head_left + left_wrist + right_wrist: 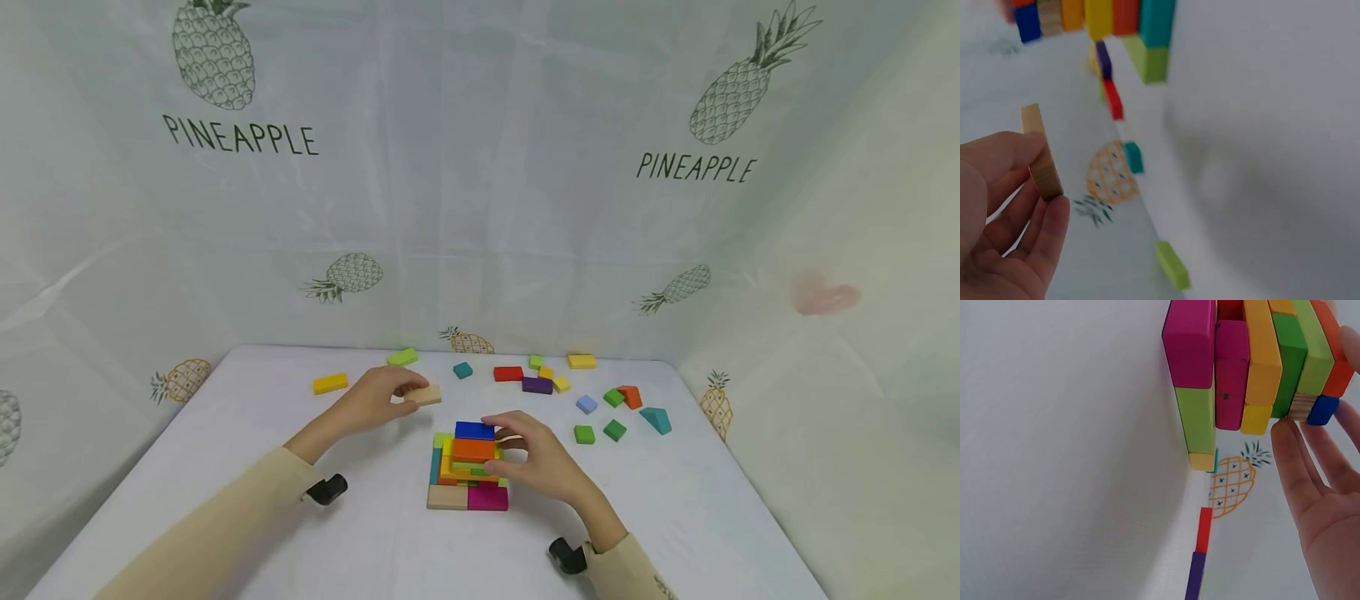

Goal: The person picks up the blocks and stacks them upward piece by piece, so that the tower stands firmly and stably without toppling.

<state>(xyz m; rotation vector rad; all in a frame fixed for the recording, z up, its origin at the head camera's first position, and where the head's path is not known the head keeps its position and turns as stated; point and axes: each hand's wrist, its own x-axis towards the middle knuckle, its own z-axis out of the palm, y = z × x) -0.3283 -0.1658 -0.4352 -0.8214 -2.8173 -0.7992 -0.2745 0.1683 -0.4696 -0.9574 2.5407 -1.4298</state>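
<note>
Between thumb and fingertips, my left hand (370, 402) pinches a plain wooden block (1040, 153), held up off the table to the left of and behind the stack. A layered stack of colored blocks (474, 475) stands in front of me, with a blue block (475, 431) and an orange block (473, 451) at its top. Curved around the right side of the stack's upper layers is my right hand (542, 454). Its thumb is near the orange block, and its fingertips (1283, 428) meet the ends of the upper blocks. The stack's rear is partly hidden.
Behind the stack lie a red block (508, 374), a purple block (537, 385) and a teal block (462, 370). Several green blocks and a teal triangle (657, 420) are scattered at the right. A yellow block (330, 383) lies at the far left, before a pineapple-print curtain (480, 183).
</note>
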